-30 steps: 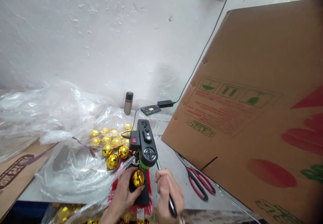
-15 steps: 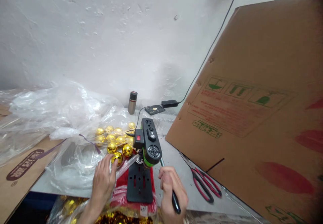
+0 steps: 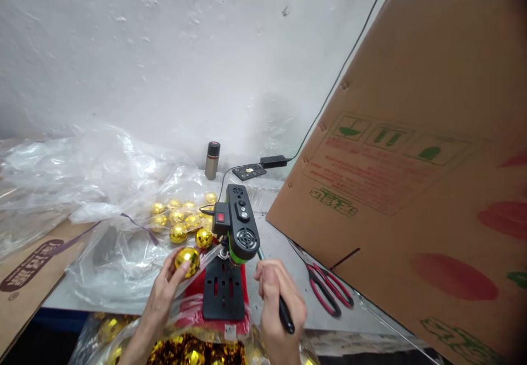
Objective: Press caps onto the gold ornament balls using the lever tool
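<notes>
My left hand pinches a gold mirror ball and holds it just left of a small bench drill press. The press has a black and green head with a red switch and stands on a black slotted base plate that lies on a red pad. My right hand is closed round the black lever handle of the press. Several more gold balls lie on clear plastic behind my left hand.
A big tilted cardboard sheet fills the right side. Red-handled scissors lie in front of it. A small flask, a remote and a power adapter with cable sit by the wall. A bag of gold balls hangs below the table's edge.
The ball that sat on the base plate is gone from it. My left hand went to the pile and came back toward the press with a gold ball. My right hand stayed on the lever.
</notes>
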`<state>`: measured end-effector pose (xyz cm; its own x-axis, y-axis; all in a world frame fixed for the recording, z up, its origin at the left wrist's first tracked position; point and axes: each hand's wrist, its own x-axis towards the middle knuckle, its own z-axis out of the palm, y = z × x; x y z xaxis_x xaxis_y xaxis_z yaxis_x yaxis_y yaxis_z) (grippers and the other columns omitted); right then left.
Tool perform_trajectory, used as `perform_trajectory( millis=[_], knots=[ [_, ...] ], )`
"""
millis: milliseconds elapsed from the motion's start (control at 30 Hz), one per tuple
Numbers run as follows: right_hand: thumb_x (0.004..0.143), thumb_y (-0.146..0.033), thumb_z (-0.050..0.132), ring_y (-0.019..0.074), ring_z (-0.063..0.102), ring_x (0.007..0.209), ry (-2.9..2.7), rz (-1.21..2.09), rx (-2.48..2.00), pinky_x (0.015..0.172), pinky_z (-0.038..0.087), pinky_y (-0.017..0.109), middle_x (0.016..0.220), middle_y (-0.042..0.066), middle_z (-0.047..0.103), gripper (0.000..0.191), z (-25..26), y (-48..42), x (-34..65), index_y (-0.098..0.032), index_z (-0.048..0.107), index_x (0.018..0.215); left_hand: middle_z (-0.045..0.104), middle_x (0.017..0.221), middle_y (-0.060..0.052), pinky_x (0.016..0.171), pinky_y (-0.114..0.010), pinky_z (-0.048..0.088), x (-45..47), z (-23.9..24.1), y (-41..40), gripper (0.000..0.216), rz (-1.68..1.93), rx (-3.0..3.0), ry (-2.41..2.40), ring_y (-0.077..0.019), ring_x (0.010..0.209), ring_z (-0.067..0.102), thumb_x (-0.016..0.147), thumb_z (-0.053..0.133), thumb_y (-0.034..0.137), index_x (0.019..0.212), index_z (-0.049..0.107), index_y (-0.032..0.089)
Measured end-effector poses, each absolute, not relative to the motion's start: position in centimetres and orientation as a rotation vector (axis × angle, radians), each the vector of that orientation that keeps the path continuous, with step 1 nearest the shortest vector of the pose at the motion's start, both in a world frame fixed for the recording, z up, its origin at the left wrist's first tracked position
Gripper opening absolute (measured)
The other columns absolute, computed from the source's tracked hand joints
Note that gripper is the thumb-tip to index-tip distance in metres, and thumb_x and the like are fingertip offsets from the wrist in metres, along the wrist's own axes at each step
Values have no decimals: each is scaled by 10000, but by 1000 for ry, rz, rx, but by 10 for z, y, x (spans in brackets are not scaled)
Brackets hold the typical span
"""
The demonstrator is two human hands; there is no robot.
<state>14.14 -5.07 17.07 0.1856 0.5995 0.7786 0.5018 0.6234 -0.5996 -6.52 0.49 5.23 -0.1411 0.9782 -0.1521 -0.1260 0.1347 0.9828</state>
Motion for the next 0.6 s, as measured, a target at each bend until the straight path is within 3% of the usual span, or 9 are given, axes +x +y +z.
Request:
perform_trajectory(
  millis=[100,233,367,433,600],
  knots=[
    [1089,-81,442,102,532,627,-1424,69,-999,575,431,227,705,-33,506,334,180,-48,139,-229,532,804,757,1420,-159,1065,-416,629,-47,40,-17,815,1273,1012,1192,-357,1299,738,746,869,705,1357,666,206],
    [1094,-89,423,90,533,625,-1438,45,-987,572,440,209,707,-41,505,329,183,-48,139,-233,528,818,699,1509,-173,1087,-428,629,-27,19,-32,739,1294,1234,1206,-358,1343,715,811,850,618,1401,655,218],
    [1091,-89,419,86,511,611,-1464,56,-1005,553,425,211,732,-38,515,300,177,-51,142,-234,531,853,768,1402,-152,973,-452,693,-36,3,-45,693,1138,1592,1139,-367,1206,785,788,872,630,1359,721,268],
    [1087,-79,419,92,514,617,-1485,73,-1011,557,422,225,743,-30,522,293,173,-52,144,-230,534,864,783,1377,-151,994,-481,687,-46,1,-44,670,1104,1786,1097,-388,1225,776,767,887,657,1314,763,290],
    [1084,-69,427,103,513,613,-1479,67,-1013,552,405,246,746,-25,517,289,166,-50,145,-231,535,871,773,1361,-152,1131,-554,591,-52,26,10,364,1311,1860,1450,-347,1313,720,1051,568,464,1295,744,259]
  ],
)
